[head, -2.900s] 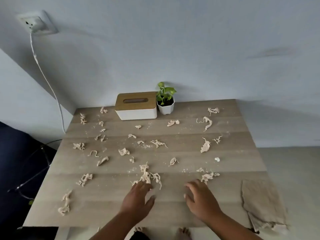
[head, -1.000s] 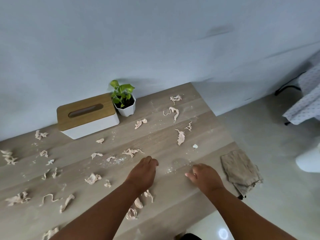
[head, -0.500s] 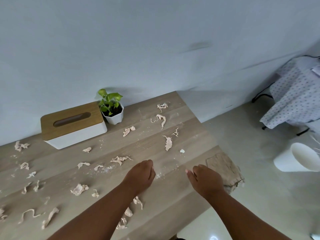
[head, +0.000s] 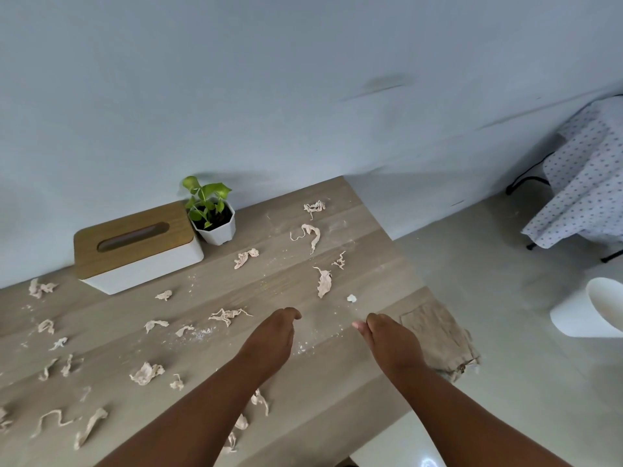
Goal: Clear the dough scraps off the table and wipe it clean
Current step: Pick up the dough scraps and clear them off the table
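Both hands hover fingers curled under, their contents hidden, so I cannot tell their grip — the right hand [head: 391, 345] (nearer the table's [head: 337, 399] right edge) lies closest to the leaf-shaped dough scrap [head: 324, 282] just beyond, long axis front-to-back, the left hand [head: 269, 335] further off.

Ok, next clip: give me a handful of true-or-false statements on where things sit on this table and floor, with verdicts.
1. The potted plant stands right of the tissue box. True.
2. The brown cloth lies folded on top of the tissue box. False: it lies at the table's right edge, beside the right hand.
3. Dough scraps are scattered on the table. True.
4. The white bin stands on the table. False: it is on the floor to the right.
5. The left hand holds the cloth. False: it is apart from it.
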